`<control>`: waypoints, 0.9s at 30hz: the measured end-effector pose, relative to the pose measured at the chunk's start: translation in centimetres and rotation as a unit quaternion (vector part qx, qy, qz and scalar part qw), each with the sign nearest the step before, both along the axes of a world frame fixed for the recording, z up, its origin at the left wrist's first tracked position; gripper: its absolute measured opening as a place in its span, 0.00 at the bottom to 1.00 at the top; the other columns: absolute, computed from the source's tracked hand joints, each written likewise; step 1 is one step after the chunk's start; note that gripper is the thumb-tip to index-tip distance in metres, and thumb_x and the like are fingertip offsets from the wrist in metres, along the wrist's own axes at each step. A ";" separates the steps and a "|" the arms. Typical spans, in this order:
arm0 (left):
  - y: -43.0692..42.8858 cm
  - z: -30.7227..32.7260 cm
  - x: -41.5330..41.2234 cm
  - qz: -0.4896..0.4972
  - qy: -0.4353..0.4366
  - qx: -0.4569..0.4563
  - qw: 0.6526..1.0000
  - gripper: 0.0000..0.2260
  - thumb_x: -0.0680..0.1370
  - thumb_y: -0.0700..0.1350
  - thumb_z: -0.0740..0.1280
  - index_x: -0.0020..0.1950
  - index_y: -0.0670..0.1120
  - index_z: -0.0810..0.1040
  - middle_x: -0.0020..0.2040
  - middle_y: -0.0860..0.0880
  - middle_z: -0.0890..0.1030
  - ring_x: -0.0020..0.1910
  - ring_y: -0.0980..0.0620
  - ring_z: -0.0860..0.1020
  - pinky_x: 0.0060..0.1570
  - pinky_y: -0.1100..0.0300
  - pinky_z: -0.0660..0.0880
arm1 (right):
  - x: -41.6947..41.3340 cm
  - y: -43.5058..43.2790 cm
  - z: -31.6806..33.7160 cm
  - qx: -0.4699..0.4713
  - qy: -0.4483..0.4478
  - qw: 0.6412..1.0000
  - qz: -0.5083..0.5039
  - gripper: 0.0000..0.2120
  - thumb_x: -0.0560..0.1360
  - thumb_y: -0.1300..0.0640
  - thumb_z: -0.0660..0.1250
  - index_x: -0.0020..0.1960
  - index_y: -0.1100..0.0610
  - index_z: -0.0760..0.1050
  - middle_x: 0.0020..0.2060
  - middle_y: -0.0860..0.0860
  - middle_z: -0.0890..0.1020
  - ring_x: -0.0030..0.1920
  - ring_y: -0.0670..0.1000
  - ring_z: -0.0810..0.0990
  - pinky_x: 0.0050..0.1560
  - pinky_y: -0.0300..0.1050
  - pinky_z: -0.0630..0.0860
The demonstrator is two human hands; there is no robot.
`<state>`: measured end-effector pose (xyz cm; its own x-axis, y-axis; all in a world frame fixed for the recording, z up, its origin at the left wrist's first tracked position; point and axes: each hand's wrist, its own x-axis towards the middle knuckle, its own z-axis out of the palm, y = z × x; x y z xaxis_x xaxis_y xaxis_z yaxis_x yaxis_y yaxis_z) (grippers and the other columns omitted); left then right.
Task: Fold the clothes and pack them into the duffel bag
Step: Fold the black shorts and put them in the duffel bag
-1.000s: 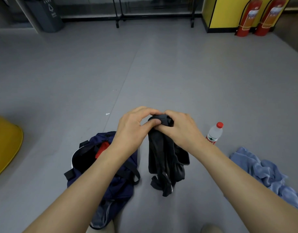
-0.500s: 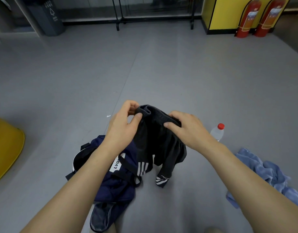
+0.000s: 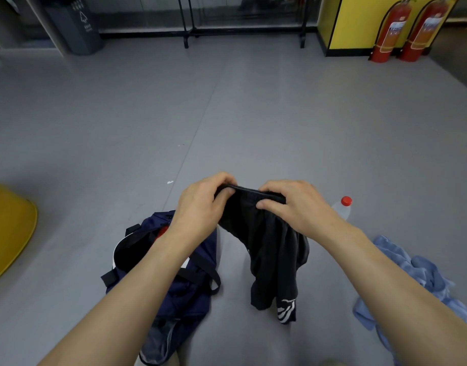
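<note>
Head view: the person holds the shorts [image 3: 272,254] up by the waistband, left hand [image 3: 200,204] and right hand [image 3: 295,207] apart, each grip pinched on the cloth, probably so they hang straight for folding, just beside the open bag [image 3: 190,291].

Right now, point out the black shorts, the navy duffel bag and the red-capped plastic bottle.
black shorts [image 3: 272,247]: head view, hanging fabric.
navy duffel bag [image 3: 186,299]: head view, side panel.
red-capped plastic bottle [image 3: 341,211]: head view, clear body.

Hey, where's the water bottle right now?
In the head view, the water bottle sits on the floor just right of the right hand, beyond the crumpled blue garment.
</note>
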<state>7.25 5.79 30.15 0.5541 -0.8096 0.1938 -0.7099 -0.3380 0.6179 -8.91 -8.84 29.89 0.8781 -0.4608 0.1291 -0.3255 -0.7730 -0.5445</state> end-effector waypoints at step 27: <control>0.7 -2.8 6.4 0.011 -0.043 0.051 0.998 0.06 0.80 0.44 0.66 0.51 0.56 0.77 0.49 0.56 0.82 0.50 0.51 0.78 0.53 0.52 0.73 | -6.0 -4.9 -1.0 0.233 0.023 0.971 -0.035 0.16 0.78 0.40 0.64 0.50 0.51 0.82 0.42 0.48 0.84 0.43 0.45 0.80 0.47 0.44 0.76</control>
